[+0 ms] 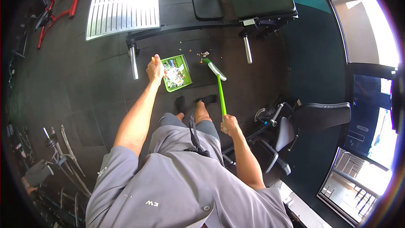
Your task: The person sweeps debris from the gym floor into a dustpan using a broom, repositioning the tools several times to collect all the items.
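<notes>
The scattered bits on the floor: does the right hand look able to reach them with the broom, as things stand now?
Probably yes: the right hand holds the broom, its brush head is close beside the scattered bits, and nothing visible stands between them.

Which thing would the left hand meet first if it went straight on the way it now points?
Probably the black frame bar, just right of the slatted plate in the picture. Depth is unclear, so the left hand might pass above it.
</notes>
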